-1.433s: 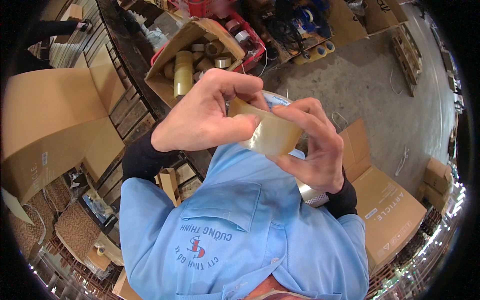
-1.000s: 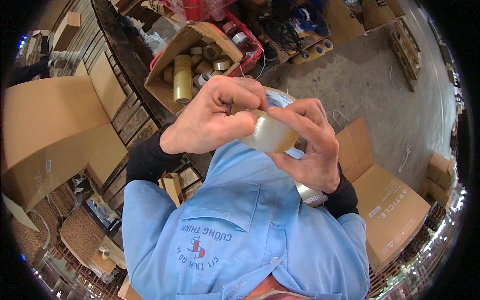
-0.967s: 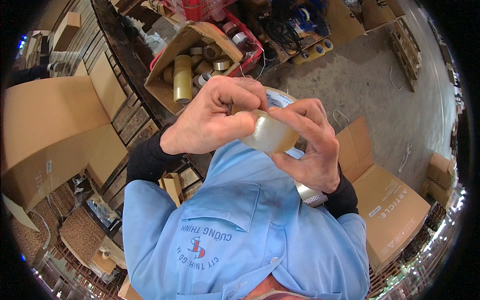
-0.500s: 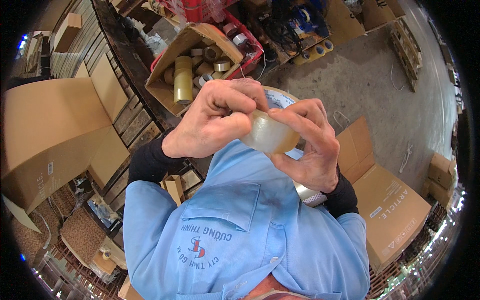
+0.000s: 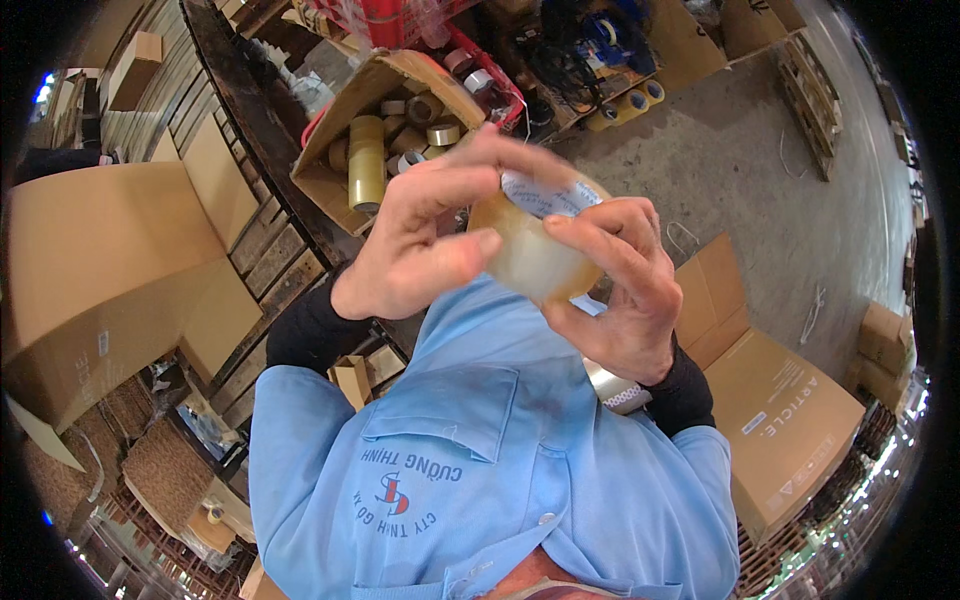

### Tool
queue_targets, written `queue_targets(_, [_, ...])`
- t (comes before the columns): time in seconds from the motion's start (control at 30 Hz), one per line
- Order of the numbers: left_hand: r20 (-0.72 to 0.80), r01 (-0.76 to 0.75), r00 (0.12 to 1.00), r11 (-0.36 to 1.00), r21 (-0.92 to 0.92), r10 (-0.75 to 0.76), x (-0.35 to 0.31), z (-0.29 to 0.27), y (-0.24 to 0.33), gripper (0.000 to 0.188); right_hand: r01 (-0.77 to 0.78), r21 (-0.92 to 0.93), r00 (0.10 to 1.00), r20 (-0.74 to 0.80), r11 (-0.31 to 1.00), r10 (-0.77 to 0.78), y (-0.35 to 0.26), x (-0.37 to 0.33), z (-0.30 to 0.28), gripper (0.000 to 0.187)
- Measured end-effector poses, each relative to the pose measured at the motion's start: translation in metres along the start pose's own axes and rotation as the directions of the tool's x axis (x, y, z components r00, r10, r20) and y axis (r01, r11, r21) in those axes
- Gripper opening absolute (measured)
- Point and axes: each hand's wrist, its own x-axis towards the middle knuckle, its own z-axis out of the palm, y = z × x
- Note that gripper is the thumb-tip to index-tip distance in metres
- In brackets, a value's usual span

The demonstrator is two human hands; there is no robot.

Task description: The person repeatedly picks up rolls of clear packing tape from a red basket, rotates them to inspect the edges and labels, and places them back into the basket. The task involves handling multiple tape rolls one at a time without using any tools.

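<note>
A wide roll of clear packing tape [image 5: 545,262] is held up in front of my chest. My right hand [image 5: 630,290] grips it from the right, with the thumb under its lower edge and the fingers over the upper side. On the left, my left hand [image 5: 420,235] has its thumb and fingers apart, slightly blurred. Its thumb tip lies at the roll's left side; whether it touches is unclear. Printed white paper lines the roll's core. Another shiny tape roll [image 5: 618,388] shows beside my right wrist, partly hidden.
Beyond my left hand, a cardboard box [image 5: 335,150] holds several tape rolls, against a red crate [image 5: 385,22]. A large carton [image 5: 110,250] stands left on a slatted surface, an open carton [image 5: 790,420] right. A wooden pallet [image 5: 810,105] lies far right. Another person's dark sleeve [image 5: 55,163] shows far left.
My left fingers have opened from a pinch at the roll and lifted away. The roll has turned a little in my right hand, showing more of its printed core.
</note>
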Motion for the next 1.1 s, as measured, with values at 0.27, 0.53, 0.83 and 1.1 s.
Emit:
queue_targets(0.27, [-0.326,-0.035,0.945,0.999,0.008,0.035,-0.017,0.018,-0.016,0.028,0.165,-0.323,0.977,-0.073,0.932,-0.198,0.0,0.003,-0.003,0.063])
queue_targets(0.53, [-0.362,0.267,0.873,0.941,-0.207,-0.327,-0.026,0.016,-0.016,0.021,0.188,-0.503,0.981,0.06,0.844,-0.183,-0.002,0.007,0.002,0.052])
queue_targets(0.83, [-0.441,0.448,0.738,0.859,-0.247,-0.511,-0.043,0.026,-0.037,0.006,0.253,-0.607,0.966,0.195,0.753,-0.168,0.008,0.003,0.018,0.034])
queue_targets(1.1, [-0.492,0.444,0.737,0.881,-0.165,-0.464,-0.04,0.04,-0.047,0.005,0.246,-0.569,0.968,0.178,0.785,-0.175,0.013,-0.001,0.014,0.034])
